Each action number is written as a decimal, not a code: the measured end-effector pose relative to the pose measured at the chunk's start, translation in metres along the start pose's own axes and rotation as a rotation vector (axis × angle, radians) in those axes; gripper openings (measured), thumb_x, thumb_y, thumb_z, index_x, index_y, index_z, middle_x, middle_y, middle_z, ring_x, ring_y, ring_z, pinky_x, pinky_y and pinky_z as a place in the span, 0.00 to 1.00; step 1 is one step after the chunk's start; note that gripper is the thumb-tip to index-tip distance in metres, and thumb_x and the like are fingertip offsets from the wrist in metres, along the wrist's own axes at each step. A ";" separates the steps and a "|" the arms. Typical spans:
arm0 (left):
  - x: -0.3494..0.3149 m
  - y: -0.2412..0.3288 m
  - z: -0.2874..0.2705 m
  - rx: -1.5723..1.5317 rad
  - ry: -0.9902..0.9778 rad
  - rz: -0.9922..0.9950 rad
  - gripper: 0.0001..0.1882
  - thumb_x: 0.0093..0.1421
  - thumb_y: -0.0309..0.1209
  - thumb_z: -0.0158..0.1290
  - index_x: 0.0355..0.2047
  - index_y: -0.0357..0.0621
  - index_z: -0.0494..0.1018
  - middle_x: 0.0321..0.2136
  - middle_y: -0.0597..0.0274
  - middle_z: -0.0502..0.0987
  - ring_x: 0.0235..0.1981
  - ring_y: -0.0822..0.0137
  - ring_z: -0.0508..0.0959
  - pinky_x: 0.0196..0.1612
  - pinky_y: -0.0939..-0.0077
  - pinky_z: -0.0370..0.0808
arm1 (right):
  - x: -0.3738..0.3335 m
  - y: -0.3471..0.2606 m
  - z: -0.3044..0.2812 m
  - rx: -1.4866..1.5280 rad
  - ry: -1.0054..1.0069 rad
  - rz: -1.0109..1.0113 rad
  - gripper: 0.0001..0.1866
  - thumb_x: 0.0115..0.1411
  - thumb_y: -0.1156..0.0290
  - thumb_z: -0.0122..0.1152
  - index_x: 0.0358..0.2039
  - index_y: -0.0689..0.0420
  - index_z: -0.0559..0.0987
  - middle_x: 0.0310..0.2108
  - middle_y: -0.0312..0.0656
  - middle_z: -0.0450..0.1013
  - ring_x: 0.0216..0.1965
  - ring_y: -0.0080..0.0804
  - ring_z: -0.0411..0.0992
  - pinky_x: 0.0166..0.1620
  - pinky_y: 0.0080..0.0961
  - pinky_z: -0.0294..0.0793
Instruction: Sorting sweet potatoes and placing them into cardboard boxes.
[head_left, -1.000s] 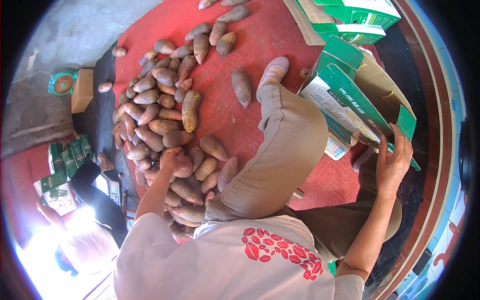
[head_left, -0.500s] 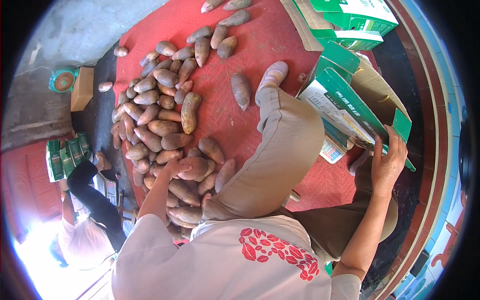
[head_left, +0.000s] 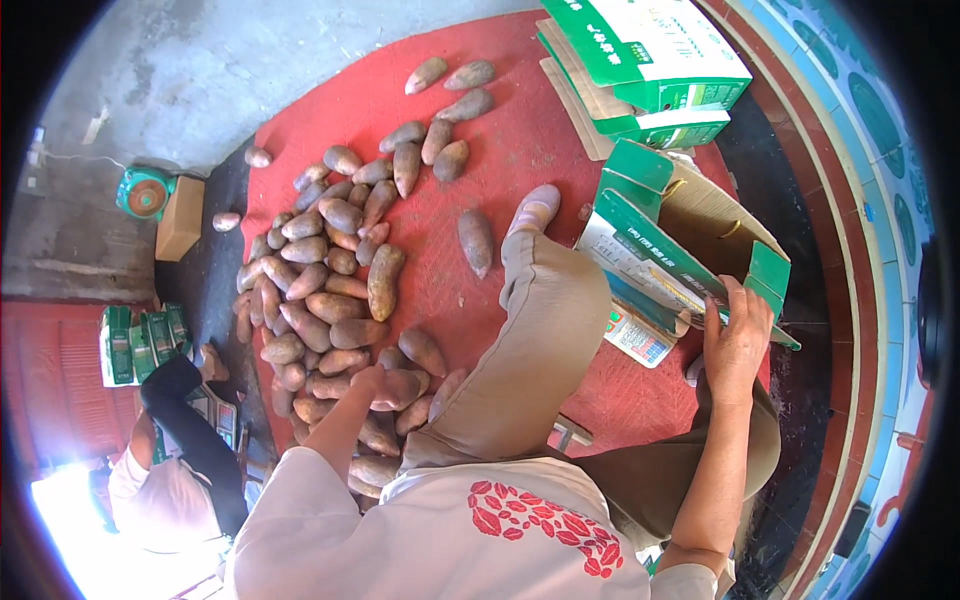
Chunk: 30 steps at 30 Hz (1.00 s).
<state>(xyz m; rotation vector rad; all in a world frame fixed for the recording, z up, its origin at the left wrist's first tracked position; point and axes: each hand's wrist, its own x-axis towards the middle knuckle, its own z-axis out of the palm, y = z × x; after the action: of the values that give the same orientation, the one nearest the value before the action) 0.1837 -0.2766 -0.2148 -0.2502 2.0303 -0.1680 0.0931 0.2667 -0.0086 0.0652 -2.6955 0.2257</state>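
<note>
My left hand (head_left: 366,386) is closed around a sweet potato (head_left: 399,388) at the near side of a large heap of sweet potatoes (head_left: 330,306). The held one still lies among its neighbours. On the right, my right hand (head_left: 738,338) grips the upper edge of an open green and white cardboard box (head_left: 640,253), fingers hooked over the wall. The box is tilted, and brown cardboard shows inside. A scale with a keypad (head_left: 640,336) stands partly hidden under the box.
A single sweet potato (head_left: 475,243) lies by my shoe on the red mat (head_left: 500,120). More open green boxes (head_left: 650,60) stand at the far right. At left, another person (head_left: 185,450) sits beside green boxes (head_left: 142,345). A small fan (head_left: 145,193) stands by a brown carton (head_left: 181,218).
The whole view has shifted, so the scene sits lower in the picture. Both hands keep their holds, the left on the sweet potato and the right on the box edge.
</note>
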 end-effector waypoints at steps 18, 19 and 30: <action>-0.076 0.045 -0.088 -1.602 0.251 0.248 0.39 0.46 0.36 0.67 0.55 0.31 0.64 0.46 0.51 0.74 0.45 0.61 0.75 0.48 0.67 0.73 | 0.002 0.000 -0.006 0.071 0.082 -0.049 0.18 0.44 0.75 0.67 0.39 0.58 0.75 0.31 0.44 0.72 0.37 0.42 0.70 0.45 0.37 0.67; -0.097 0.056 -0.113 -1.698 0.294 0.389 0.39 0.46 0.36 0.66 0.55 0.31 0.63 0.47 0.50 0.73 0.46 0.61 0.75 0.49 0.67 0.73 | 0.001 0.001 -0.007 0.070 0.100 -0.049 0.18 0.44 0.75 0.67 0.39 0.58 0.75 0.31 0.44 0.72 0.37 0.42 0.70 0.45 0.37 0.67; -0.234 0.198 -0.281 -1.336 0.523 1.321 0.40 0.44 0.35 0.66 0.56 0.32 0.62 0.48 0.54 0.72 0.48 0.65 0.73 0.52 0.69 0.70 | 0.002 0.014 0.008 0.021 0.087 -0.035 0.11 0.41 0.72 0.67 0.25 0.54 0.73 0.22 0.40 0.71 0.29 0.38 0.72 0.34 0.34 0.70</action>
<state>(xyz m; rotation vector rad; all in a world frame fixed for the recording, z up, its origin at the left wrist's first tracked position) 0.0164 -0.0234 0.0694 0.4119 2.0539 2.1135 0.0867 0.2794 -0.0164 0.1056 -2.6038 0.2401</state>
